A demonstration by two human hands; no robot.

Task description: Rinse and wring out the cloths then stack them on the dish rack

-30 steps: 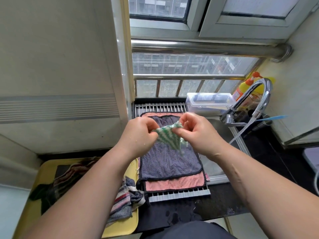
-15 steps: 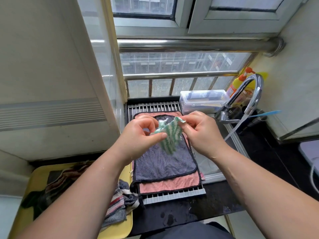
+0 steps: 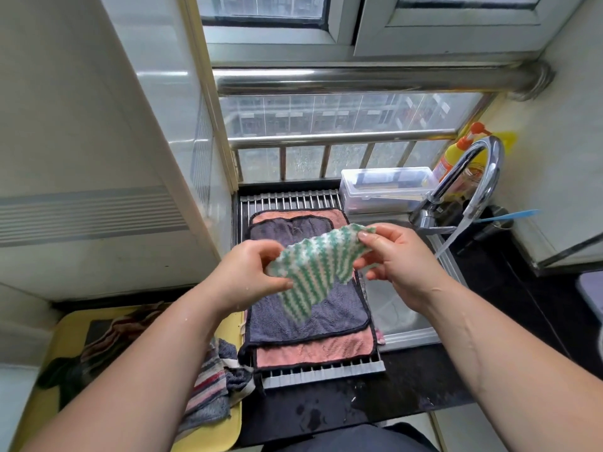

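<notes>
Over the dish rack [image 3: 293, 200], held up: green and white cloth [image 3: 313, 265], pinched by left hand [image 3: 248, 272] and right hand [image 3: 394, 259], one at each end. Underneath, grey cloth [image 3: 293, 318] on pink cloth [image 3: 313, 352].

Window [image 3: 342, 119] is seen straight beyond the fingers [image 3: 391, 231], with daylight admitted through it. Steel pipe [image 3: 359, 81] is mounted across it, barred railing [image 3: 326, 138] fitted lower. White wall [image 3: 81, 141] is set left of the fingers, grey striped band [image 3: 91, 216] run across it. Pale wall [image 3: 567, 158] is placed to the right. Black countertop [image 3: 408, 386] is laid below the fingers, wet patches seen on it.
</notes>
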